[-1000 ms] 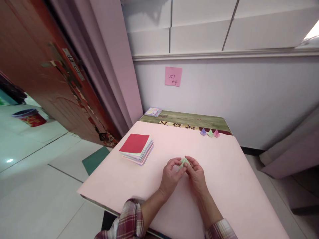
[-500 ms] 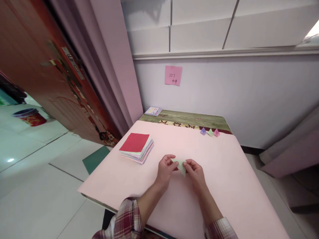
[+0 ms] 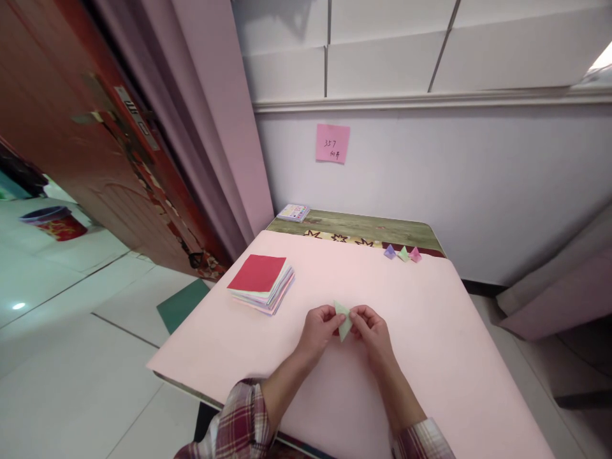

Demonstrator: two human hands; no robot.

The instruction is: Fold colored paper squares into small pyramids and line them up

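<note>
A small folded piece of light green paper (image 3: 343,326) is held between my two hands above the pink-covered table (image 3: 335,395). My left hand (image 3: 319,328) pinches its left side, thumb in front. From the right, my right hand (image 3: 371,325) grips the other side between thumb and fingers. The paper shows as a narrow pointed shape, with one tip up and one down. Fingers behind it are partly hidden. To the left lies a stack of coloured paper sheets (image 3: 258,274), a red one on top.
Three small folded paper pieces, purple (image 3: 390,252), green (image 3: 403,254) and pink (image 3: 415,255), stand in a row near the table's far right edge. A small pad (image 3: 293,213) lies at the far left corner. A pink note (image 3: 333,143) is stuck on the wall.
The green paper has turned from a triangle with a wide top edge to a narrow upright pointed shape. My hands stay in nearly the same place.
</note>
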